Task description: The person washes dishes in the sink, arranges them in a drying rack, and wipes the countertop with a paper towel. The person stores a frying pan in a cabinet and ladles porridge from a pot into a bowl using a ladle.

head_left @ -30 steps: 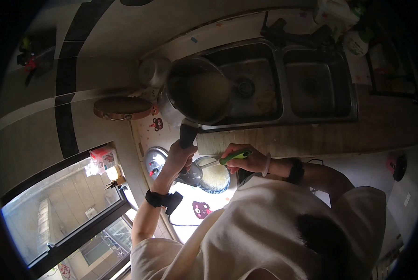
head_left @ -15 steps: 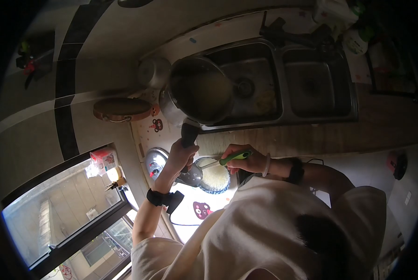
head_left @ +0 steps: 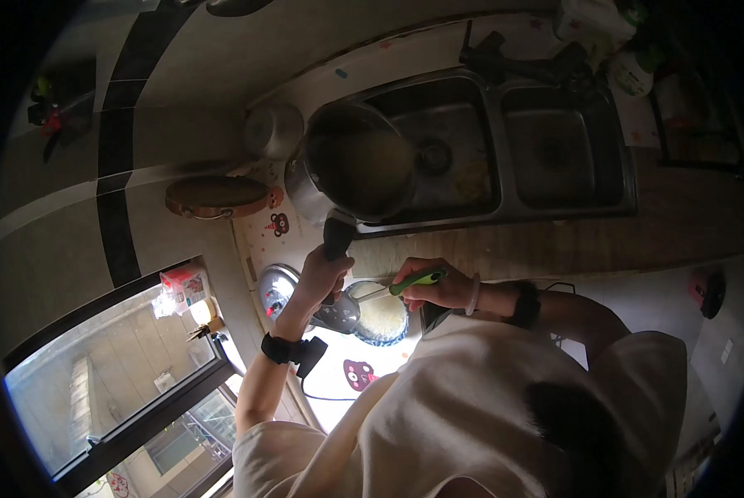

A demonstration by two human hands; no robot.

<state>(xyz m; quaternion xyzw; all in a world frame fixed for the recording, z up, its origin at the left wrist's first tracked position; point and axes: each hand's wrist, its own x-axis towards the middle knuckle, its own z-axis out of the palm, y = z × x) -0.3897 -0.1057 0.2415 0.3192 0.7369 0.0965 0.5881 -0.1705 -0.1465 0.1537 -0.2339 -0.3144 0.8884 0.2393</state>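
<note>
My left hand [head_left: 322,278] is closed round a black handle [head_left: 337,236] whose upper end meets the near rim of a deep pot [head_left: 359,158]. Pale, cloudy contents show inside the pot, at the left of the sink. In my right hand [head_left: 430,286] is a green-handled utensil [head_left: 418,280], its thin metal part pointing left over a bowl. That bowl [head_left: 380,319] has a blue rim and holds white, rice-like food. A dark, glossy rounded piece [head_left: 339,315] lies between my left hand and the bowl; what it joins is unclear.
A double sink [head_left: 505,149] with a dark faucet [head_left: 513,62] lies ahead. Left of the pot are a metal vessel [head_left: 274,130] and a round wooden board [head_left: 217,197]. Near my left wrist is a dark lid-like object [head_left: 277,289]. Bottles [head_left: 631,75] stand at back right.
Both hands keep their grips and stay almost in place. The pot appears slightly farther right than a second ago; otherwise little differs.
</note>
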